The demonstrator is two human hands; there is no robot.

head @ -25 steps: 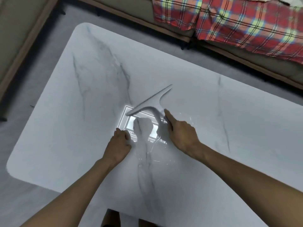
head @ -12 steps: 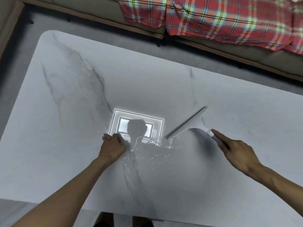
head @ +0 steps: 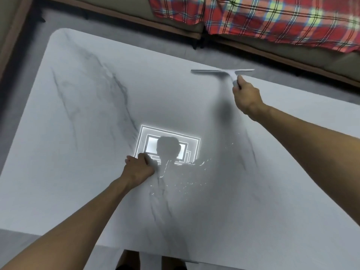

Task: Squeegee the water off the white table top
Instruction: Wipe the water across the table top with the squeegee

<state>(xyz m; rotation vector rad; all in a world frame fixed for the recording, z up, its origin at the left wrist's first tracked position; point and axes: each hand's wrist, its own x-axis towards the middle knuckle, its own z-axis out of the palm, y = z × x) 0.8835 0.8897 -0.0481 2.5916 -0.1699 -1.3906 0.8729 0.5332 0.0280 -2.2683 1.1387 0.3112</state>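
The white marble-veined table top (head: 81, 117) fills the view. My right hand (head: 246, 96) grips the handle of a grey squeegee (head: 224, 72), whose blade lies along the table's far edge. My left hand (head: 139, 168) rests on the table near the middle with its fingers curled, holding nothing that I can see. Streaks and drops of water (head: 183, 172) glisten just right of the left hand, below the bright reflection of a ceiling lamp (head: 167, 145).
A sofa with a red plaid blanket (head: 272, 18) runs along the far side, past a strip of grey floor (head: 136, 34). My feet (head: 152, 260) show at the table's near edge. A wooden frame stands at the far left.
My right hand has swept the squeegee from the wet patch in the middle out to the far right edge. The blade turned to lie along that edge. The left hand stayed put.
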